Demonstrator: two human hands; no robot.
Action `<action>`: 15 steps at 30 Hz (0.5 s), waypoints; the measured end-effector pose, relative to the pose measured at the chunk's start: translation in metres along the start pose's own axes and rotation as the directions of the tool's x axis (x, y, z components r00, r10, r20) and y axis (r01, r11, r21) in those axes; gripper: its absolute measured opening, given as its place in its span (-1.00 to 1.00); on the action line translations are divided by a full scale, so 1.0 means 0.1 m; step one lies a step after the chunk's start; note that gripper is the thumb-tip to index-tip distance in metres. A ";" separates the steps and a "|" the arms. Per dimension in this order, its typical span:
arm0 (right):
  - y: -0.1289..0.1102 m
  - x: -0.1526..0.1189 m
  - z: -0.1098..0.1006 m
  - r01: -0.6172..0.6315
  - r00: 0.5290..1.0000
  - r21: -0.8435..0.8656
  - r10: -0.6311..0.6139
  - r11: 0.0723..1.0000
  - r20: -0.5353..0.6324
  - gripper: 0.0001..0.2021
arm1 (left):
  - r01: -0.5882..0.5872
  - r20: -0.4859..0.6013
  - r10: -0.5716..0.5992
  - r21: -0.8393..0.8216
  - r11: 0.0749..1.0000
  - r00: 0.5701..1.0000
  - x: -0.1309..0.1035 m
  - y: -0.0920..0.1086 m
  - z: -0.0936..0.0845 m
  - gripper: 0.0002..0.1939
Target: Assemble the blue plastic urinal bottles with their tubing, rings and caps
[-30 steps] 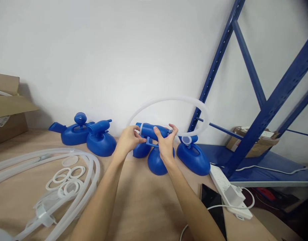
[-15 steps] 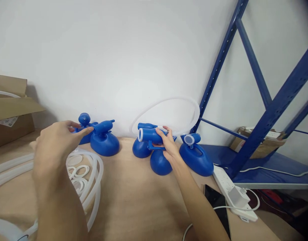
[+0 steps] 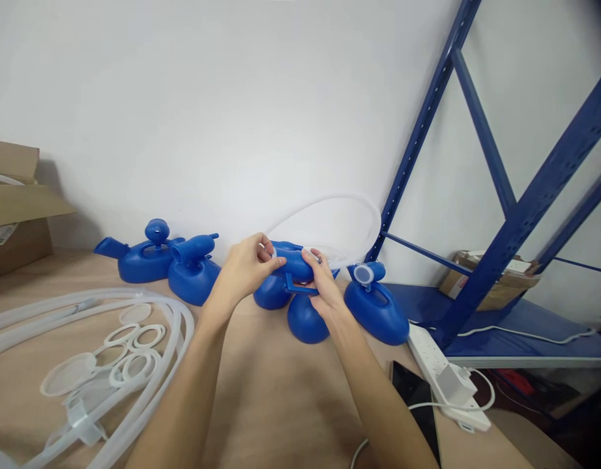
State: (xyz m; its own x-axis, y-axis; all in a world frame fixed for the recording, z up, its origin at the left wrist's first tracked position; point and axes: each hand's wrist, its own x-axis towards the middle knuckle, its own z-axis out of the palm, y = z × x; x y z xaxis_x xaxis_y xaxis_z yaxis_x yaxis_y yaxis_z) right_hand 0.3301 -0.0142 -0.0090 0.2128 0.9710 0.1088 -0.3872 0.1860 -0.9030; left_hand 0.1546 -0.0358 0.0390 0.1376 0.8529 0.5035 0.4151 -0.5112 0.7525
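Note:
My right hand (image 3: 324,277) is closed around a blue plastic tube (image 3: 298,264) with a bracket under it. At the tube's left end my left hand (image 3: 246,264) pinches the rim, where a bit of white ring (image 3: 274,253) shows between thumb and fingers; the rest is hidden. Beneath the hands stand two blue handled bottles, one a rounded blue body (image 3: 307,319) and the other a blue body (image 3: 271,293) behind it. A blue bottle (image 3: 376,306) with a white-faced spout is just right of my right hand. Left of my left hand stand a blue bottle (image 3: 190,277) and another blue bottle (image 3: 144,264).
Coiled clear hoses (image 3: 176,319), white rings (image 3: 148,337) and translucent discs (image 3: 68,374) lie on the left. A cardboard box (image 3: 21,241) stands behind them. On the right are a power strip (image 3: 427,355), a black phone (image 3: 415,397) and a blue metal rack (image 3: 491,241).
My left hand has moved right, from the left-hand bottles to the open end of the tube, and covers its white ring. My right hand keeps its hold on the tube.

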 end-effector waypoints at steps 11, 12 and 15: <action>-0.20 0.06 -0.27 0.059 0.998 -0.264 -0.055 0.963 0.021 -0.39 | 0.171 0.141 -0.183 0.094 0.981 0.973 -0.02 -0.13 -0.44 -0.81; -0.26 0.07 -0.32 0.073 0.997 -0.260 -0.077 0.963 -0.004 -0.38 | 0.212 0.030 -0.226 0.239 0.948 0.974 -0.05 -0.18 -0.57 -0.80; -0.40 0.10 -0.47 0.127 0.985 -0.284 -0.154 0.950 -0.076 -0.36 | 0.419 -0.259 -0.330 0.586 0.693 0.908 -0.17 -0.32 -0.98 -0.70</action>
State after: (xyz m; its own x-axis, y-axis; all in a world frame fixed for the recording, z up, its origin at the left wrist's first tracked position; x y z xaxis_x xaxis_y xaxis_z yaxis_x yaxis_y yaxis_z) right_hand 0.3899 -0.0192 0.0082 0.3378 0.9165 0.2145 -0.0861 0.2570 -0.9626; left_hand 0.0504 -0.0439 0.0480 -0.2450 0.9156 0.3188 0.8727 0.0651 0.4839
